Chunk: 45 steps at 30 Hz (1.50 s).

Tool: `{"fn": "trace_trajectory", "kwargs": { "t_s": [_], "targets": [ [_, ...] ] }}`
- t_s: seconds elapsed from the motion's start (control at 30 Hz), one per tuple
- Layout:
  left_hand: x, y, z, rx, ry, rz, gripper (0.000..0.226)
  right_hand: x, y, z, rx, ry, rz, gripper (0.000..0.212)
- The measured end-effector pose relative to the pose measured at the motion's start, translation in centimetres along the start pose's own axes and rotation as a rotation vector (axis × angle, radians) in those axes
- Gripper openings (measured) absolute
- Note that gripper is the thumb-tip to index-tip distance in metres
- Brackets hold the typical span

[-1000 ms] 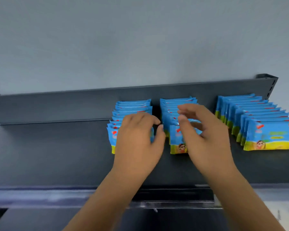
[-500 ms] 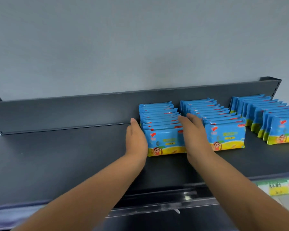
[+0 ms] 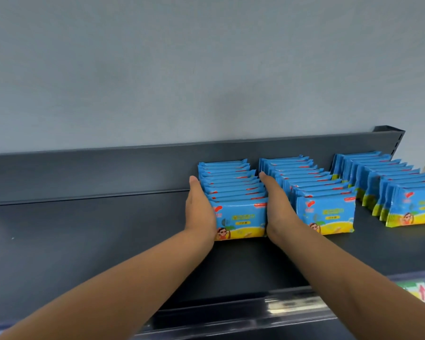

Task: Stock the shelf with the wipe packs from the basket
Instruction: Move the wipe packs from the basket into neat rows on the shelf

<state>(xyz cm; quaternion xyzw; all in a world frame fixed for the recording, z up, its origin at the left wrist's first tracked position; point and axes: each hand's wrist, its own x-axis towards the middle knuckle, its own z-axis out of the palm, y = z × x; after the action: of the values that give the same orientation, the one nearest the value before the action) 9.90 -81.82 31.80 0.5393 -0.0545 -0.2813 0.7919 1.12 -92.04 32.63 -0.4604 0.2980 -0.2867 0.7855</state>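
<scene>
Wipe packs (image 3: 233, 192) stand on edge in a row on the dark shelf (image 3: 84, 229), and the row runs toward 12 o'clock to the back wall (image 3: 108, 168). The left hand (image 3: 199, 212) lies flat against the row's 9 o'clock side. The right hand (image 3: 277, 209) lies flat against its 3 o'clock side. Both have straight fingers that press and do not curl round anything. A second row (image 3: 324, 192) and a third row (image 3: 390, 182) stand toward 3 o'clock. Each pack looks light, soft and squashy, with a shiny wrapper that may slip. I think one pack is best pinched by its short ends. A whole row is best squeezed gently from both sides, low down, so none flop over.
</scene>
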Motion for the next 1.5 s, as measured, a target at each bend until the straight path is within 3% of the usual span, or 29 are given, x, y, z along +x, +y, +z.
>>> {"fn": "trace_trajectory", "kwargs": {
  "t_s": [0.27,0.47,0.6,0.93,1.23,1.5],
  "targets": [
    [0.6,0.0,-0.5,0.02,0.01,0.032,0.064,0.6,0.3,-0.1,-0.079,-0.109,-0.019,0.027],
    [0.8,0.1,-0.5,-0.003,0.0,0.021,0.06,1.7,0.6,-0.3,-0.096,-0.102,-0.014,0.051],
    [1.0,0.1,-0.3,-0.035,-0.017,0.014,0.061,1.7,0.4,-0.5,-0.074,-0.134,0.012,0.031],
    [0.8,0.3,-0.4,-0.075,-0.078,-0.031,0.064,3.1,0.6,-0.3,-0.065,-0.147,0.005,0.044],
    [0.8,0.2,-0.1,-0.075,-0.046,-0.009,0.06,3.1,0.0,-0.5,-0.092,-0.246,0.008,0.026],
    [0.8,0.3,0.3,-0.037,-0.028,-0.02,0.063,3.6,0.3,-0.3,-0.007,-0.271,-0.022,0.047]
  ]
}}
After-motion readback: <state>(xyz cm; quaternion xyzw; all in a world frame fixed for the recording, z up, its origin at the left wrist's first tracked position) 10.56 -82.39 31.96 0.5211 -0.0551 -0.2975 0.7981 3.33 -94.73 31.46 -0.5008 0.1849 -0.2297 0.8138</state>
